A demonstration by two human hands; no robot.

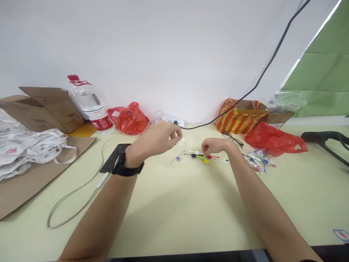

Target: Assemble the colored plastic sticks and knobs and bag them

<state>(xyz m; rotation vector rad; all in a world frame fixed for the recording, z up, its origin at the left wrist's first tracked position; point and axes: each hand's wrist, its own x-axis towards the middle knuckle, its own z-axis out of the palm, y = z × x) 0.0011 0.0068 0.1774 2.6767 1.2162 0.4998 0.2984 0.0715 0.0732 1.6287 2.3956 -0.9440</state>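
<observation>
My left hand (160,137), with a black watch (128,168) on its wrist, is raised over the table with fingers curled and the thumb close to the index finger. Anything between them is too small to make out. Below it to the right lies a small blue plastic piece (178,158). My right hand (214,145) is bent down, fingertips pinched together at a cluster of small plastic parts. Among these are a yellow-green piece (202,158), a black round piece (193,156) and a red piece (214,157). Its fingers hide what they grip.
Bagged coloured parts (260,160) lie right of my right forearm, near glasses (233,139) and a red bag (275,140). A striped bag (240,118) stands behind. Leftward are a phone (113,160) with cable, a large bottle (92,105), another red bag (129,119) and cardboard (54,174).
</observation>
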